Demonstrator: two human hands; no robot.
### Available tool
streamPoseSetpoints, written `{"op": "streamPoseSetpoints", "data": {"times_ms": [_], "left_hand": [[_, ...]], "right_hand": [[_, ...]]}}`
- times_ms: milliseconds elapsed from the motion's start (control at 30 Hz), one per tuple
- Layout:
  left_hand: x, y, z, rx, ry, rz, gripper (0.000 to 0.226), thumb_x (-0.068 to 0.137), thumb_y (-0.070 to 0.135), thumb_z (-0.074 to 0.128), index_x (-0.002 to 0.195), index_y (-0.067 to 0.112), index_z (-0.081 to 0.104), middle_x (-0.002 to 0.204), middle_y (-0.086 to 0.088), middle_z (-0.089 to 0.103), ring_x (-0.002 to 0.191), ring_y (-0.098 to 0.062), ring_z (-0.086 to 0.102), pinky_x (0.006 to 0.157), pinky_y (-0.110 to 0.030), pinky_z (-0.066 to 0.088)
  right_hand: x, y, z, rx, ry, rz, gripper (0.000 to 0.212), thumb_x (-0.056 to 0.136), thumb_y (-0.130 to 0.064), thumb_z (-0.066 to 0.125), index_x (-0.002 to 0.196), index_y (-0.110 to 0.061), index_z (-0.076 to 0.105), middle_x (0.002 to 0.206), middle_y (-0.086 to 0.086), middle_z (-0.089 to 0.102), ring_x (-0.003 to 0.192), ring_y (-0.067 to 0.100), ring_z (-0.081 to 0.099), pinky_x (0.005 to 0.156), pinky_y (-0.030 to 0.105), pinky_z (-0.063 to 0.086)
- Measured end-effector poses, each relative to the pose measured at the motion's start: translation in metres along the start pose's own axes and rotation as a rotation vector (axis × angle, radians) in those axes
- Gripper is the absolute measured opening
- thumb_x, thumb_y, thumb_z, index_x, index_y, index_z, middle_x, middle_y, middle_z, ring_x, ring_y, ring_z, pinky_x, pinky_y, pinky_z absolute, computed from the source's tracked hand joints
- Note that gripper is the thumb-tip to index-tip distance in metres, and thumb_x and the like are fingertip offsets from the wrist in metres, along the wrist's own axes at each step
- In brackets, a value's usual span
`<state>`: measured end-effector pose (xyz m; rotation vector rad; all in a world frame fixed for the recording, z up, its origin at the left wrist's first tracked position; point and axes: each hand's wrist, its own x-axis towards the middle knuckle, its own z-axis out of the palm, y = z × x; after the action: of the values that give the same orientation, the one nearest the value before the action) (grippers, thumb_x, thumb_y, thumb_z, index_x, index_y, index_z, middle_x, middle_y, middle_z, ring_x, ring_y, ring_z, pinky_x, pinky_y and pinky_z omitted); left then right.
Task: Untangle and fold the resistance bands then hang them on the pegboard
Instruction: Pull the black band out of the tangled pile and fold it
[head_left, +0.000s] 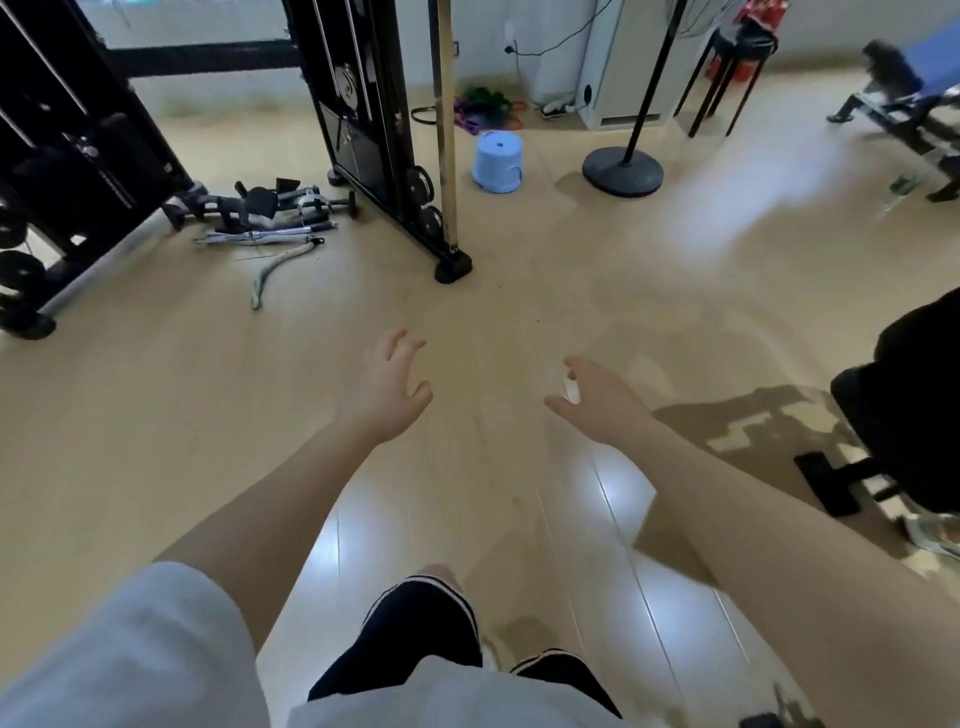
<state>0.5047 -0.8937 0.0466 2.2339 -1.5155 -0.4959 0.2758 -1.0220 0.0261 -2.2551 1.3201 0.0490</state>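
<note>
Nearest, white shirt hem (156, 649) and dark shoe (421, 618) over pale wood floor (519, 312). Left hand (389, 387) out front, fingers (410, 345) spread, loosely curled, holding nothing. Right hand (597, 395) likewise empty, fingers relaxed; small white patch at fingertips, cannot tell what. Further: cable machine frame (374, 130), loose handles (270, 213) at its foot, blue stool (496, 161). Resistance bands (485, 111) lie heaped on floor by far wall, beyond stool. Pegboard not in view. Judged step: approach, nothing untangled yet. Next: walk over, crouch, lift heap, find free loop.
</note>
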Motion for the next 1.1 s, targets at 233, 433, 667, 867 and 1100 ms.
{"op": "streamPoseSetpoints", "data": {"times_ms": [233,433,667,867,1100], "left_hand": [[0.193,-0.030,0.006,-0.010,0.007,-0.069,0.056,0.089,0.019,0.055,0.140,0.009,0.034,0.151,-0.012,0.022,0.139,-0.028,0.022,0.111,-0.037,0.023],[0.392,-0.009,0.001,-0.030,-0.115,-0.017,0.058,0.087,0.020,0.053,0.140,0.008,0.033,0.147,-0.010,0.027,0.135,-0.031,0.028,0.110,-0.043,0.029],[0.589,0.088,0.007,-0.009,-0.155,0.194,0.056,0.090,0.022,0.052,0.141,0.013,0.033,0.152,-0.008,0.021,0.138,-0.026,0.021,0.111,-0.038,0.024],[0.759,0.149,0.052,-0.125,-0.169,0.253,0.055,0.089,0.024,0.051,0.140,0.015,0.032,0.153,-0.004,0.015,0.138,-0.024,0.026,0.110,-0.042,0.030],[0.917,0.174,0.059,-0.070,-0.153,0.068,0.055,0.091,0.023,0.051,0.142,0.016,0.031,0.152,-0.005,0.021,0.138,-0.025,0.021,0.110,-0.034,0.023]], "right_hand": [[0.192,0.003,-0.032,0.006,-0.034,-0.035,0.068,0.090,-0.043,0.053,0.145,-0.012,0.026,0.143,0.007,0.041,0.131,0.022,0.040,0.103,0.037,0.037],[0.341,0.017,-0.112,0.046,-0.038,0.057,0.070,0.089,-0.044,0.054,0.145,-0.012,0.027,0.144,0.007,0.040,0.131,0.023,0.039,0.106,0.038,0.034],[0.475,0.083,-0.213,0.112,0.093,0.177,0.063,0.089,-0.040,0.056,0.140,-0.010,0.034,0.137,0.010,0.046,0.122,0.026,0.047,0.099,0.036,0.038],[0.611,0.169,-0.270,0.127,0.085,0.287,0.065,0.090,-0.041,0.055,0.142,-0.008,0.032,0.137,0.011,0.048,0.126,0.027,0.044,0.099,0.035,0.037],[0.790,0.204,-0.360,0.035,-0.047,0.110,0.066,0.092,-0.039,0.053,0.143,-0.007,0.028,0.143,0.010,0.041,0.130,0.024,0.040,0.103,0.033,0.034]]}}
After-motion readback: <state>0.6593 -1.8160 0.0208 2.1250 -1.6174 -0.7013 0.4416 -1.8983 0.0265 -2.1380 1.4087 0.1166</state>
